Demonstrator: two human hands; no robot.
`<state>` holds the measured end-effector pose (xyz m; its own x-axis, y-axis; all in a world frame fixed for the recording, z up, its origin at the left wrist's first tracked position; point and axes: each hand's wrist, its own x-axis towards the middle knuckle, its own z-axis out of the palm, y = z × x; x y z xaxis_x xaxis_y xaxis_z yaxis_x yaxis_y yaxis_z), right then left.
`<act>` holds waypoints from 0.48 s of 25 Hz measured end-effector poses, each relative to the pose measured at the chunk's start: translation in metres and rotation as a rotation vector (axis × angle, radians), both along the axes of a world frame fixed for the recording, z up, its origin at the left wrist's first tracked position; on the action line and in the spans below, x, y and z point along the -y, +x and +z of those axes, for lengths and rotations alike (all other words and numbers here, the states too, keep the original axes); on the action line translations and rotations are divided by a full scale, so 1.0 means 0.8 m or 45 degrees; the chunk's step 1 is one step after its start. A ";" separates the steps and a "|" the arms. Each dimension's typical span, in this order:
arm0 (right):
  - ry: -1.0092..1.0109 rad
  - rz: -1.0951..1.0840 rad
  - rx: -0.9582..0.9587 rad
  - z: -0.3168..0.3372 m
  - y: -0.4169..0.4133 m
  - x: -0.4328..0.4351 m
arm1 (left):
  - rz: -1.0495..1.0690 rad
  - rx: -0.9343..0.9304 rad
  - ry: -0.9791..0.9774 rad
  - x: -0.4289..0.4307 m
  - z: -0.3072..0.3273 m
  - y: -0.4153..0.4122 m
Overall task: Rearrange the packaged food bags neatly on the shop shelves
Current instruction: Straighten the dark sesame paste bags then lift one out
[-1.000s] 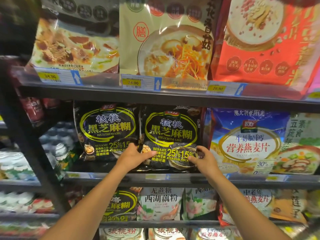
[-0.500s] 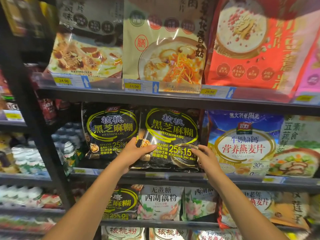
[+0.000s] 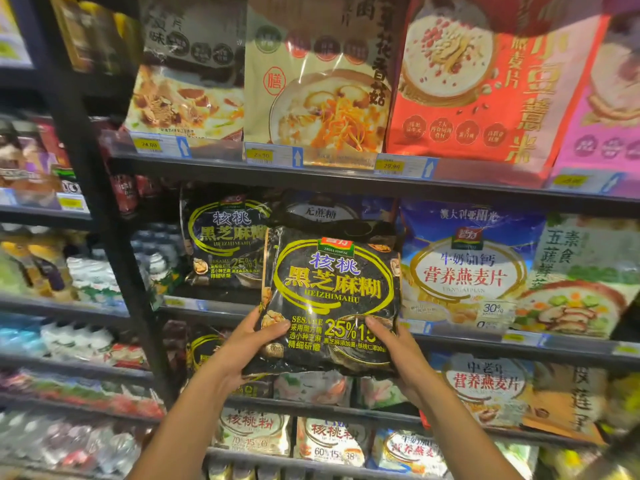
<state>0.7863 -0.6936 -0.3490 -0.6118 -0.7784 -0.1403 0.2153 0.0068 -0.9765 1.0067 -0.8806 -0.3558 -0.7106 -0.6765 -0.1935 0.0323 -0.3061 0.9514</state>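
Note:
A black sesame paste bag (image 3: pixel 332 292) with yellow lettering hangs in front of the middle shelf (image 3: pixel 450 336), off the shelf and closer to me. My left hand (image 3: pixel 242 344) grips its lower left corner. My right hand (image 3: pixel 398 348) grips its lower right corner. A matching black bag (image 3: pixel 221 244) stands on the shelf to the left. In the gap behind the held bag, the top of another dark bag (image 3: pixel 325 211) shows. To the right stands a blue oat bag (image 3: pixel 464 268).
The top shelf (image 3: pixel 346 174) carries large porridge bags with price tags along its rail. Lower shelves hold more bags of powder and oats. A black upright post (image 3: pixel 104 216) separates this bay from the bottled goods on the left. A vegetable cereal bag (image 3: pixel 588 271) is far right.
The right-hand black bag has been pulled off the middle shelf toward me and lowered, held by both hands. The camera has moved closer and shifted slightly.

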 end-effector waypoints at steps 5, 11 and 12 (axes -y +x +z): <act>0.050 0.028 -0.117 -0.024 0.016 -0.062 | -0.080 -0.024 0.070 -0.035 0.008 0.017; 0.157 0.097 -0.262 -0.056 0.040 -0.128 | 0.156 0.019 -0.007 -0.105 -0.008 0.026; 0.159 0.111 -0.247 -0.060 0.043 -0.136 | 0.165 0.018 -0.007 -0.114 -0.014 0.030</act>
<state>0.8208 -0.5845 -0.3973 -0.5680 -0.8134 -0.1253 0.0173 0.1405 -0.9899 1.0310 -0.7892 -0.3669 -0.6141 -0.7638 -0.1986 0.0581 -0.2947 0.9538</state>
